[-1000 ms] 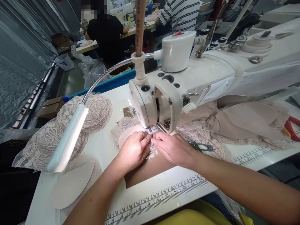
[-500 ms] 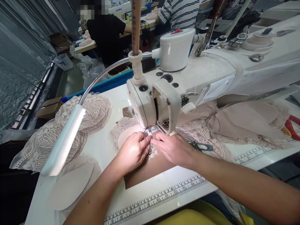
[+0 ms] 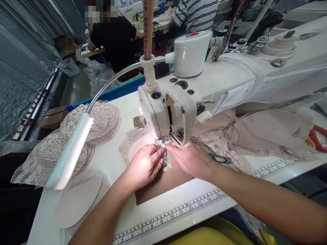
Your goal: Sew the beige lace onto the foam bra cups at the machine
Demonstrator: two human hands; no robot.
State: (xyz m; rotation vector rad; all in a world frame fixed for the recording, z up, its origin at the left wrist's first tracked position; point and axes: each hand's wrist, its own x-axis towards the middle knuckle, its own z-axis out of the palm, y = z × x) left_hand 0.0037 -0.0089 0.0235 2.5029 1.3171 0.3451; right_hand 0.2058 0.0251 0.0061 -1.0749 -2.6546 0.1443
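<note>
Under the sewing machine's head (image 3: 163, 112) lies a pale beige fabric cup (image 3: 139, 144) with a lace edge. My left hand (image 3: 148, 163) is closed on the cup's near edge, thumb against forefinger, just in front of the presser foot (image 3: 161, 140). On the other side, my right hand (image 3: 190, 158) rests with fingers stretched toward the foot and nothing visible in them. A small gap separates the two hands, and shiny metal shows there. Beneath them is a brown sheet (image 3: 158, 192) on the table. The left fingertips partly hide the fabric's edge.
Stacked lace pieces (image 3: 92, 122) and a loose cup (image 3: 79, 204) lie on the left, behind the white lamp (image 3: 70, 156). Joined lace cups (image 3: 265, 132), thread snips (image 3: 221, 159) and red-handled scissors (image 3: 318, 137) lie right. A printed ruler (image 3: 173, 217) runs along the front. Two people sit beyond.
My right hand has drawn slightly away from the left, its fingers now straighter, and shiny metal shows between the hands. My left hand stays almost in place. A person in black behind has shifted.
</note>
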